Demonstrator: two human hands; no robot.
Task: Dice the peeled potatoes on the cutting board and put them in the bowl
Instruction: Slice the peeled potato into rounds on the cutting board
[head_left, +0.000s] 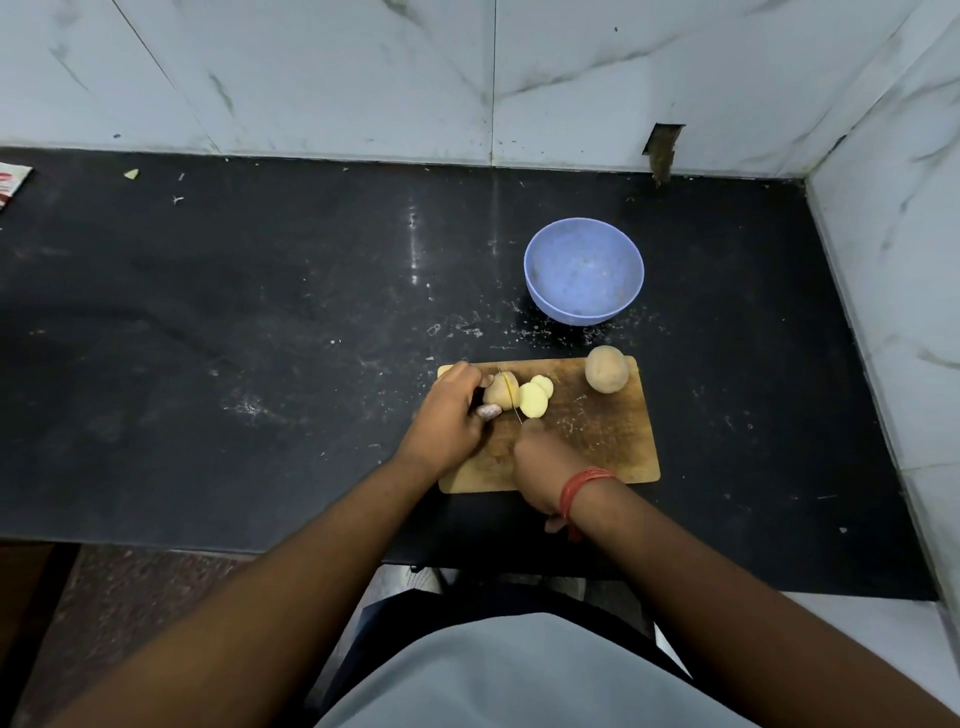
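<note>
Hands: left hand (449, 415) grips the pale half-sliced potato (500, 391), right hand (540, 462) grips a thin knife (514, 400).

Your arms are bare to the elbow, a red thread band (584, 486) circles your right wrist, and you wear a pale grey shirt (519, 675) over dark trousers (395, 629).

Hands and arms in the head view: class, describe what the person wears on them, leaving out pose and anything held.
Both forearms are bare, with no sleeves showing. The left hand carries no ring, band or glove that can be seen. The right hand is also ungloved; several turns of red-orange thread circle its wrist like a bracelet.
</note>
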